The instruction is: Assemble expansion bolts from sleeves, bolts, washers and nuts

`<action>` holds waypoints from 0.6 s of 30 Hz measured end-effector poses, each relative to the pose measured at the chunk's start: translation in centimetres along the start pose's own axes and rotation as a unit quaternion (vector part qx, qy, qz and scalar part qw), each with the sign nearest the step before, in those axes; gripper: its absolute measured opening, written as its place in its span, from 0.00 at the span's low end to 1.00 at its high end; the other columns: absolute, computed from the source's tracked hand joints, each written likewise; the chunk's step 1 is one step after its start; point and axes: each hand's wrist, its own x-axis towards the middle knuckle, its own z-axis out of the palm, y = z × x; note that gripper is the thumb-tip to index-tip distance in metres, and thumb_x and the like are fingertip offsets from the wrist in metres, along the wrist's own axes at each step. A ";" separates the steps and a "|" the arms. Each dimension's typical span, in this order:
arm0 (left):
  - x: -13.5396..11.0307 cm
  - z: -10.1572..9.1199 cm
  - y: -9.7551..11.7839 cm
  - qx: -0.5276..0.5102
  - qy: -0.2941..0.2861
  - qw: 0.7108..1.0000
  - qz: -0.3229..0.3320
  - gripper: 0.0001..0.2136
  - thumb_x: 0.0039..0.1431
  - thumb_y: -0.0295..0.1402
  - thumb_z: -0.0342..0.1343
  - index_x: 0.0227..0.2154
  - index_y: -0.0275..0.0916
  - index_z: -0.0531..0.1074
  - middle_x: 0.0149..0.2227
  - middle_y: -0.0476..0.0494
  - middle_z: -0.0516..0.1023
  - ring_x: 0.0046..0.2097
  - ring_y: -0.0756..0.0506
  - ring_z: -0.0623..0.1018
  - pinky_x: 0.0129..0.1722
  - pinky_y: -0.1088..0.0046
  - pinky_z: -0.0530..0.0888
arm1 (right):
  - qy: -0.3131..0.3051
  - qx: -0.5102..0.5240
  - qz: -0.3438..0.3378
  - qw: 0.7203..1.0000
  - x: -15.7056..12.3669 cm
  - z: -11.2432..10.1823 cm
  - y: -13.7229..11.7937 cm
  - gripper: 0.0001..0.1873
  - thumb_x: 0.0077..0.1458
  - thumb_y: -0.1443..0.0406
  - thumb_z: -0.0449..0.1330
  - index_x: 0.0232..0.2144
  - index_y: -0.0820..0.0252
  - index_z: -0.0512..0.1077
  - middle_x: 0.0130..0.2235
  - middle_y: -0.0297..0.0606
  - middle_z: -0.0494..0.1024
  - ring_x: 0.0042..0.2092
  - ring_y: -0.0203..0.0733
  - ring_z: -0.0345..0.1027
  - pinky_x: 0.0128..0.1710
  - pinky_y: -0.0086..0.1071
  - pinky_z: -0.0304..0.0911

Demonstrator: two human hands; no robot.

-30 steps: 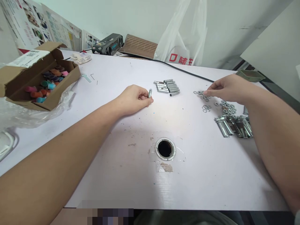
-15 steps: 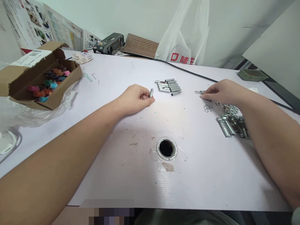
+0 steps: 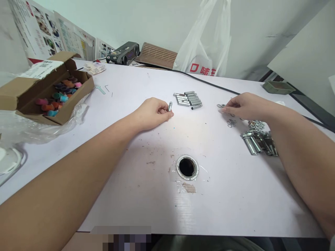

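My left hand is closed on a short metal sleeve, its upper end sticking up between thumb and fingers. Just right of it lies a cluster of similar metal sleeves. Across the table, my right hand has its fingertips pinched low over flat washers. Whatever is between those fingertips is hidden. Spring washers lie in a small pile below this hand. Near my right forearm are a heap of nuts and a group of expansion bolts, partly covered by the arm.
An open cardboard box of colourful caps stands at the left on plastic wrap. Small hex keys lie beside it. A round hole with a metal rim is in the table. A black cable runs along the back; a green tray sits far right.
My right hand has shifted slightly left over the washers, its fingertips lower. My left hand keeps the metal sleeve in nearly the same place. The camera view has moved a little.
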 end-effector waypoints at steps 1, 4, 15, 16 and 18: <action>0.0 0.0 0.0 0.002 -0.001 1.000 -0.001 0.12 0.61 0.42 0.64 0.29 0.38 0.79 0.26 0.50 0.72 0.30 0.49 0.68 0.34 0.67 0.64 | 0.004 0.007 -0.002 1.000 -0.2 0.0 -0.6 0.21 0.67 0.45 0.66 0.37 0.57 0.79 0.31 0.39 0.76 0.31 0.41 0.64 0.36 0.41 0.61; 0.1 0.0 0.0 0.007 -0.002 1.000 -0.003 0.12 0.61 0.41 0.63 0.30 0.37 0.79 0.26 0.51 0.72 0.30 0.49 0.68 0.35 0.67 0.64 | -0.005 0.047 -0.042 0.998 -0.8 0.7 -3.3 0.17 0.65 0.48 0.68 0.39 0.54 0.81 0.34 0.37 0.79 0.34 0.41 0.67 0.36 0.39 0.63; 0.2 0.2 0.0 0.010 0.001 1.000 0.001 0.13 0.64 0.40 0.62 0.27 0.37 0.76 0.24 0.52 0.69 0.28 0.51 0.65 0.33 0.67 0.61 | 0.052 0.142 -0.096 0.984 -0.5 2.6 -6.3 0.16 0.59 0.49 0.70 0.34 0.54 0.86 0.32 0.40 0.79 0.33 0.41 0.65 0.36 0.40 0.61; 0.2 0.2 0.0 0.011 0.002 1.000 0.002 0.12 0.64 0.40 0.62 0.28 0.37 0.76 0.24 0.52 0.69 0.28 0.50 0.65 0.32 0.67 0.61 | 0.063 0.145 -0.096 0.983 -0.4 2.5 -6.1 0.16 0.60 0.50 0.69 0.34 0.55 0.85 0.33 0.40 0.79 0.34 0.42 0.66 0.37 0.40 0.63; 0.2 0.2 -0.1 0.012 0.005 1.000 0.002 0.12 0.63 0.40 0.63 0.27 0.37 0.76 0.24 0.52 0.69 0.28 0.50 0.65 0.32 0.67 0.61 | 0.077 0.140 -0.111 0.981 -0.1 2.5 -6.2 0.15 0.60 0.51 0.67 0.38 0.55 0.85 0.35 0.42 0.80 0.35 0.44 0.69 0.39 0.42 0.65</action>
